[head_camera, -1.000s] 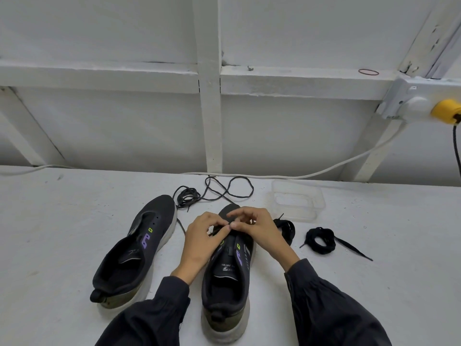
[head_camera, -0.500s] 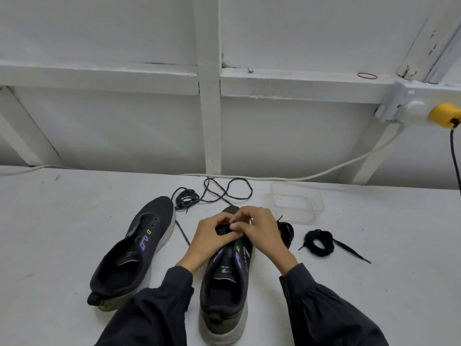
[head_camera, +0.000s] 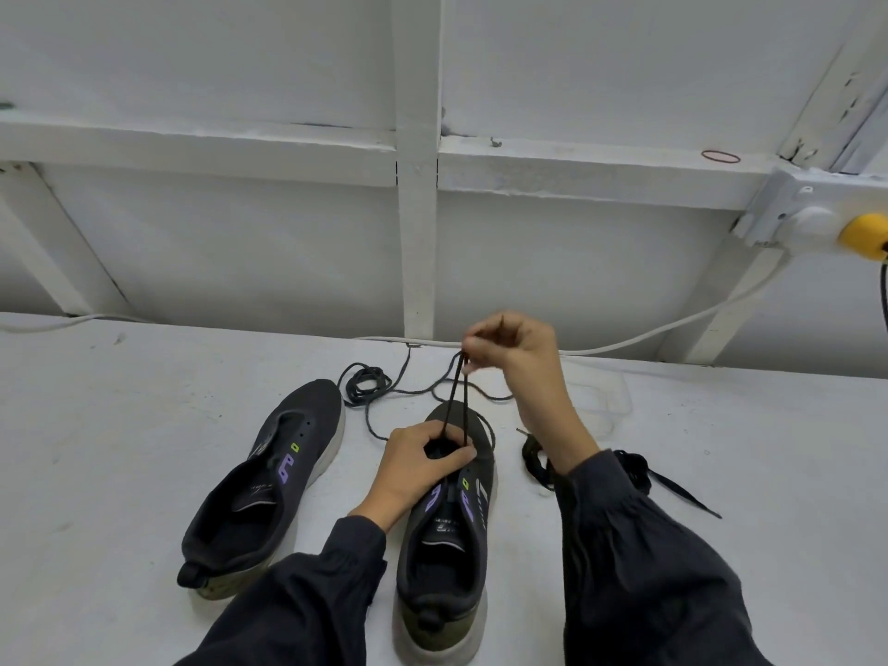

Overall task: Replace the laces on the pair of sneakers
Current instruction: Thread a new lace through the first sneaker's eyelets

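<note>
I make this early going. The centre sneaker [head_camera: 444, 535] stands on the counter [head_camera: 144, 425] with a dark lace [head_camera: 452, 396] through what look like only its lowest eyelets, near the toe; the eyelets further back look bare. Left of the centre sneaker, the second sneaker [head_camera: 269, 483] carries no lace at all. Just beyond the centre sneaker's toe lies a loose grey lace [head_camera: 370, 382], which I take for one already pulled out. To its right sit black lace bundles [head_camera: 634, 468], partly behind a sleeve. So I judge that nearly all the threading on this shoe is still to do, and all of it on the other.

The right hand [head_camera: 509, 348] has its grip closed in a pinch on both strands, held up above and beyond the centre sneaker's toe, and the strands run straight. The left hand [head_camera: 423, 459] has its grip curled over the front of the centre sneaker where the strands come out, pinning it down. Whether it also nips the lace I cannot tell.
</note>
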`<state>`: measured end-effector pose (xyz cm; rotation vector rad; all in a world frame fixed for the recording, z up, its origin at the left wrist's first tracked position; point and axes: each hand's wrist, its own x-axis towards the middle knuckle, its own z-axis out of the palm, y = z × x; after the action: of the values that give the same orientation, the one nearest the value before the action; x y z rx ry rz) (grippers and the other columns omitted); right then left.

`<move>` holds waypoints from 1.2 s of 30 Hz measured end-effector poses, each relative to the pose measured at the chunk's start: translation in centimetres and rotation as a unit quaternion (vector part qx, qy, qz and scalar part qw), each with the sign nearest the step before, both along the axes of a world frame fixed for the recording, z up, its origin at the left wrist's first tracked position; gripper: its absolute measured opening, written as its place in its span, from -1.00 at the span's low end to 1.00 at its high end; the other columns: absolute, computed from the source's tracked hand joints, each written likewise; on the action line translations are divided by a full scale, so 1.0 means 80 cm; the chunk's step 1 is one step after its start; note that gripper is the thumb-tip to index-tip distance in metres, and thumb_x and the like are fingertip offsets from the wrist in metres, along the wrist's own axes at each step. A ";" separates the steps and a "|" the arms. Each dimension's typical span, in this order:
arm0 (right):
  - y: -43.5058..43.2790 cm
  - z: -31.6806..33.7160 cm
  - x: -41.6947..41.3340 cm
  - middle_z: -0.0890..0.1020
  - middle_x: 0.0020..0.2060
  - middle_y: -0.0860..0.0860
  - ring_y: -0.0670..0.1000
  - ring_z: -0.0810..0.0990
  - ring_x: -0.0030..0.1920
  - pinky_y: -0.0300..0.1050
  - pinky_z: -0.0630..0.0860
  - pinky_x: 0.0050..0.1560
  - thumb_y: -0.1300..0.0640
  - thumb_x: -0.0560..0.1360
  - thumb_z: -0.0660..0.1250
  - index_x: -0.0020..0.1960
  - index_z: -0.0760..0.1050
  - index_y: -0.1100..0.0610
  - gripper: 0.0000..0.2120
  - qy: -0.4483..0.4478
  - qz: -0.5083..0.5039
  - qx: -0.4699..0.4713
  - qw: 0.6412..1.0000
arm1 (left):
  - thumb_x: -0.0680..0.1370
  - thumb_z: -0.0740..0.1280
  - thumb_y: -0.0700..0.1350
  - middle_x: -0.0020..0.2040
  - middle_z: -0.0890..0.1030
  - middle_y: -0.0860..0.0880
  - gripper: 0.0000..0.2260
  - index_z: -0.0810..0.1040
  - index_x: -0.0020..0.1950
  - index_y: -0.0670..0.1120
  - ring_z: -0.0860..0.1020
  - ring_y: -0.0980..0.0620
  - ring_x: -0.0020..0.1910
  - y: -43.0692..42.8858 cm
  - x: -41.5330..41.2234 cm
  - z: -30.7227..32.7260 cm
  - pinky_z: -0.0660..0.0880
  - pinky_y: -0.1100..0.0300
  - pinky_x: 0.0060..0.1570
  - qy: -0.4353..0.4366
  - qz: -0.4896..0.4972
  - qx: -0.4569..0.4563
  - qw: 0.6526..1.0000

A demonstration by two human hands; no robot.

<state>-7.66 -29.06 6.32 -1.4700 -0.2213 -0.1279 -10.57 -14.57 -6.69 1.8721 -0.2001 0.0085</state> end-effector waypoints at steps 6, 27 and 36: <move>-0.013 0.054 0.049 0.59 -0.38 0.04 -0.03 0.60 -0.39 -0.20 0.61 -0.24 0.46 0.47 0.34 -0.17 0.56 0.25 -0.85 -0.016 -0.057 0.170 0.984 | 0.43 0.52 -0.12 -0.13 0.70 0.14 -0.93 0.70 -0.12 -0.01 0.64 0.19 -0.05 0.000 0.000 0.004 0.53 0.28 0.05 0.010 0.005 0.015 1.000; -0.009 -0.094 -0.002 0.56 -0.50 -0.08 -0.20 0.44 -0.49 -0.40 0.33 -0.44 0.14 0.47 0.47 -0.30 0.63 0.19 -0.80 0.147 0.059 -0.200 0.967 | 0.51 0.43 0.03 -0.24 0.66 0.03 -0.82 0.64 -0.19 -0.05 0.59 0.04 -0.16 -0.013 -0.003 0.014 0.52 -0.01 -0.06 0.030 0.044 0.075 0.996; -0.005 0.013 0.041 0.46 -0.57 -0.02 -0.11 0.39 -0.56 -0.28 0.31 -0.52 0.33 0.50 0.39 -0.32 0.52 0.26 -0.79 0.101 -0.064 -0.051 0.992 | 0.46 0.49 -0.04 -0.15 0.69 0.17 -0.93 0.69 -0.11 -0.01 0.61 0.24 -0.09 -0.012 -0.004 0.012 0.54 0.16 0.05 0.030 0.043 0.087 0.995</move>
<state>-4.35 -29.44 7.40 -1.5880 0.0314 -0.0721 -10.92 -15.49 -5.74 2.0511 -0.0807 -0.0053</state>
